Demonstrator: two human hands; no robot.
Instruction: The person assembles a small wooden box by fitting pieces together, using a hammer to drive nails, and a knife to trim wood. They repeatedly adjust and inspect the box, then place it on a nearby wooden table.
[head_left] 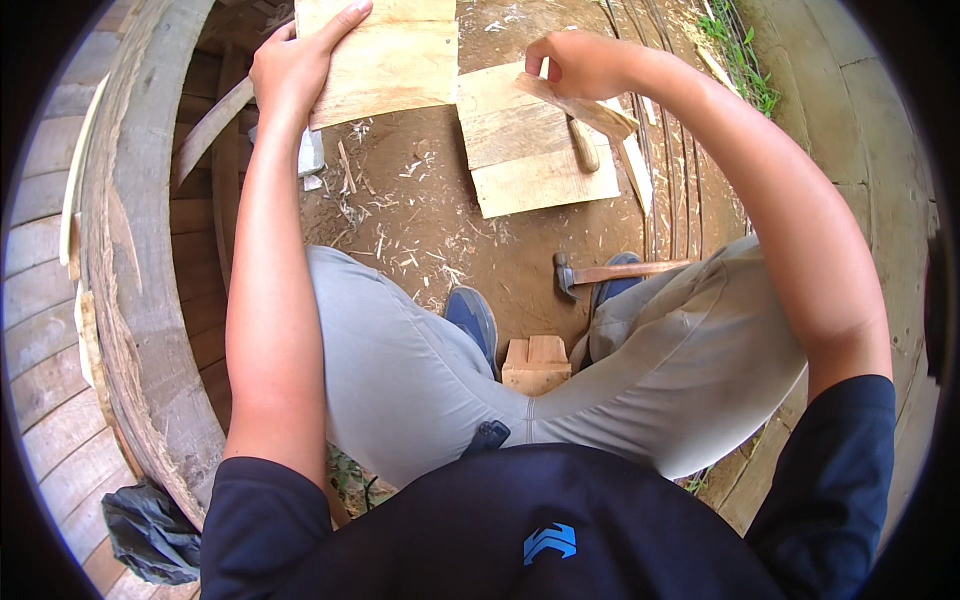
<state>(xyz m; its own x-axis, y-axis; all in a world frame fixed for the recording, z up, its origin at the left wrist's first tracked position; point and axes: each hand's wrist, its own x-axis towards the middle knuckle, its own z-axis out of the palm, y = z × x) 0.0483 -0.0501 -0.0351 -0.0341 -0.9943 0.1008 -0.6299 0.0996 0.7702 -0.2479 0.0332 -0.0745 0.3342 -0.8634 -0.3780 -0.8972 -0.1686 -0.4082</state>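
Observation:
My left hand [298,68] is closed on the left edge of a pale wooden panel [395,65], with the thumb on its face. The panel is held up at the top of the view, its far end cut off. My right hand [585,65] has its fingers curled in a pinch on a thin wooden strip [590,112]. Below that hand a second wooden panel [520,140], made of joined boards, lies on the ground. A tool with a rounded wooden handle [583,148] rests on this panel; its other end is hidden under the strip.
A claw hammer [625,272] lies by my right shoe. A small wooden block [536,365] is between my feet. Long dark rods [672,170] run along the right of the dirt floor. Shavings [375,215] litter the ground. A thick timber beam [150,230] stands at left.

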